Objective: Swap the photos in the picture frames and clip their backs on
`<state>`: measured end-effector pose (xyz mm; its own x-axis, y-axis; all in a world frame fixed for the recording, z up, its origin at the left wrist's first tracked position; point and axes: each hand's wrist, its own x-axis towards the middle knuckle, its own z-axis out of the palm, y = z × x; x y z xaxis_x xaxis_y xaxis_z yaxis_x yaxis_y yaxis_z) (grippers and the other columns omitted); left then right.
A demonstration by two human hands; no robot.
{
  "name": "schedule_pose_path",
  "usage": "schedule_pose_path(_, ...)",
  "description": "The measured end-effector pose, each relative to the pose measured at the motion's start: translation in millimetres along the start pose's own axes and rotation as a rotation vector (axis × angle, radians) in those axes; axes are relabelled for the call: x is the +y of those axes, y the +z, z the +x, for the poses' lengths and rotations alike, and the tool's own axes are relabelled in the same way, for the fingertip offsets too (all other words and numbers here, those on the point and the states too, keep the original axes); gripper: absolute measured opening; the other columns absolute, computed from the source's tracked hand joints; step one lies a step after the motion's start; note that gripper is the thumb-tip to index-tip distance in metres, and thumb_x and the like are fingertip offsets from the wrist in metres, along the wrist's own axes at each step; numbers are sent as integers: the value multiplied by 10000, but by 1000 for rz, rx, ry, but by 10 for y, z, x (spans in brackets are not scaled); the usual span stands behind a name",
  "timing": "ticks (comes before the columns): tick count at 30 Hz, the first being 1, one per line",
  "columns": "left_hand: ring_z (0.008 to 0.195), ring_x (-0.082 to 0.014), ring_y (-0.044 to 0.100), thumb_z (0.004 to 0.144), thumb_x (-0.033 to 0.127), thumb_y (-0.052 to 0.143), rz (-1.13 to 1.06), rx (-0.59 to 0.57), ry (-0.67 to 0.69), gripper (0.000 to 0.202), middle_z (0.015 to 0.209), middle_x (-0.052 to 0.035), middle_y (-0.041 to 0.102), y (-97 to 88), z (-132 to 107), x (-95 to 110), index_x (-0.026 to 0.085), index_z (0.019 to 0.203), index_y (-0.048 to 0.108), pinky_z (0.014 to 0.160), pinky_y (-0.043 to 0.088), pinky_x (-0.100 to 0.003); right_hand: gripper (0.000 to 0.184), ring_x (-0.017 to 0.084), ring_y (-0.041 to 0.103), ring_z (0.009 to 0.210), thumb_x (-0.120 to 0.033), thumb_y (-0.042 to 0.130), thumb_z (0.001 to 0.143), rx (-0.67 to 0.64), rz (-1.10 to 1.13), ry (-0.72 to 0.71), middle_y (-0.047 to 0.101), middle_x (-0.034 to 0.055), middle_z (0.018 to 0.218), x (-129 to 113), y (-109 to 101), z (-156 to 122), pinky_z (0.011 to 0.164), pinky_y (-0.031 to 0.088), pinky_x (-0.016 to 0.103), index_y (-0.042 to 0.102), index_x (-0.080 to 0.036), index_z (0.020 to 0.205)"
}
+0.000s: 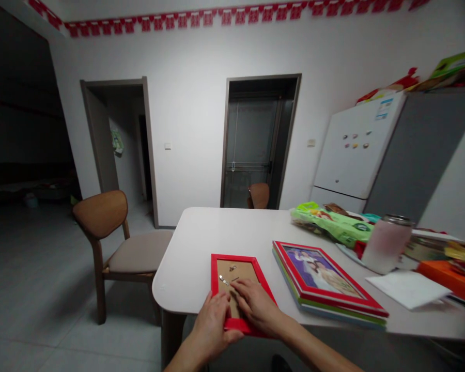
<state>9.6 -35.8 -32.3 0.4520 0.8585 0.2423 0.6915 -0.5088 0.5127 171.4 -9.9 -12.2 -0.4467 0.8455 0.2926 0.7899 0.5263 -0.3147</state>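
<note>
Red picture frame (244,271) lay back upward at the near edge of the table (225,227), with tabletop stretching beyond and to its left; frame stack (321,274) sat near on the right. Long axis ran away from the person, far end slightly left. Left hand (215,315) touched the near left corner; right hand (256,302) lay across the backing. Could not tell whether either gripped.

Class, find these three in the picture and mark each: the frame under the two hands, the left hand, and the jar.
Frame (248,272): head view, on its brown backing.
Left hand (214,316): head view, on its back.
Jar (386,246): head view, on its pinkish side.
</note>
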Motion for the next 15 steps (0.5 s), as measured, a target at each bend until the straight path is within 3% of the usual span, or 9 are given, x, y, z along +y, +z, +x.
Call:
schedule_pose_path(5,1093,-248,419,584,346,681,-54,14,21,647,1157,-141,499,-32,-37,8,108,1135,440,977,259,-419,285,176,448,898,-195,354,784,-53,-109,19,555,64,922,16,165,341,765,316,279,602,-206,924)
schedule_pose_path(12,1095,-269,414,563,309,702,-76,36,28,657,1173,-162,479,-38,-44,-15,88,1127,450,962,290,-430,217,183,451,894,-263,413,771,-117,-139,-83,558,69,924,-21,174,315,745,308,276,607,-201,848)
schedule_pose_path(15,1063,-272,446,555,315,708,-81,54,22,620,1123,-157,521,-23,-45,-16,92,1089,488,952,307,-438,258,174,484,893,-233,405,760,-60,-21,3,584,79,941,67,153,357,753,325,263,595,-187,927)
